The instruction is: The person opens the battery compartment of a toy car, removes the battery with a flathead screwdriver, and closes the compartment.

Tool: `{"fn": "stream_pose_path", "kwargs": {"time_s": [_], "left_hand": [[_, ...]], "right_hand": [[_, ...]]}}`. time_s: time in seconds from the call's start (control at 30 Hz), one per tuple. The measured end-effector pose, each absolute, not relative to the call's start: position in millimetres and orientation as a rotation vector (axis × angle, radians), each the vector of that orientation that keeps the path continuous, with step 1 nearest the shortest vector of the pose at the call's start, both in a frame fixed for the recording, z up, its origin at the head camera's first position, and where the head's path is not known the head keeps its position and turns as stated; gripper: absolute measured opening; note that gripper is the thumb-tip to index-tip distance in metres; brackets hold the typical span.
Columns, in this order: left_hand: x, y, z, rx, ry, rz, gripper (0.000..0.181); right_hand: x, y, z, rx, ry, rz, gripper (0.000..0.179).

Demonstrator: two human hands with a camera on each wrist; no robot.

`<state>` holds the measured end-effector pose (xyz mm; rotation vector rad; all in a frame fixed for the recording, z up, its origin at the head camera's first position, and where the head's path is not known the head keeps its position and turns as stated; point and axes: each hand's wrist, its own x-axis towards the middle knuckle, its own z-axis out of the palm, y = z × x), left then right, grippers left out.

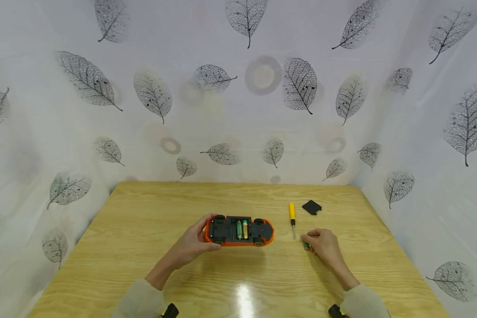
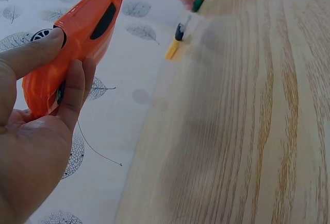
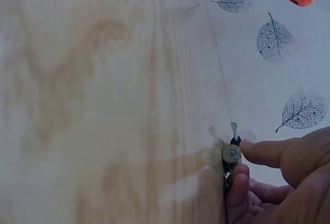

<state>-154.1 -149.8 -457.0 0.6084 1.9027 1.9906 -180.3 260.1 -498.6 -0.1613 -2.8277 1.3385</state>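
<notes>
A: Head view: what's the count?

B: One orange toy car [image 1: 224,230], underside up, four wheels, two batteries [image 1: 245,229] side by side in its bay. At its 3 o'clock, one yellow-handled screwdriver [image 1: 292,214]; between 2 and 3, one black cover [image 1: 312,207]. Between 3 and 4, a third battery [image 1: 306,245], green.

A: The hands?

B: Left hand [image 1: 188,244] at the car's 9 o'clock, thumb and fingers curved round that end. Right hand [image 1: 323,244] nearly closed, pinching the third battery.

A: Edges, room?

B: The table's [image 1: 143,212] far edge runs across 12 o'clock, apart from the car. Wide room at 9 o'clock, towards the left edge; a narrower gap at 3, before the screwdriver.

A: Left wrist view?

B: One car at 10 o'clock, two wheels showing, held up in the left hand. Screwdriver and right hand near 12. Wood stretches from 2 to 5.

A: Right wrist view?

B: One battery, end on, at 4 o'clock, between the right hand's fingertips; screwdriver tip close by. One end of the car shows between 1 and 2. Wood fills the 9 o'clock side.
</notes>
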Motion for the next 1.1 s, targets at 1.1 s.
{"fn": "stream_pose_path", "kwargs": {"time_s": [1.1], "left_hand": [[-155, -151, -455, 0.597, 1.86, 2.009, 0.087]], "right_hand": [[-168, 262, -475, -0.191, -2.745, 1.553, 0.041]]}}
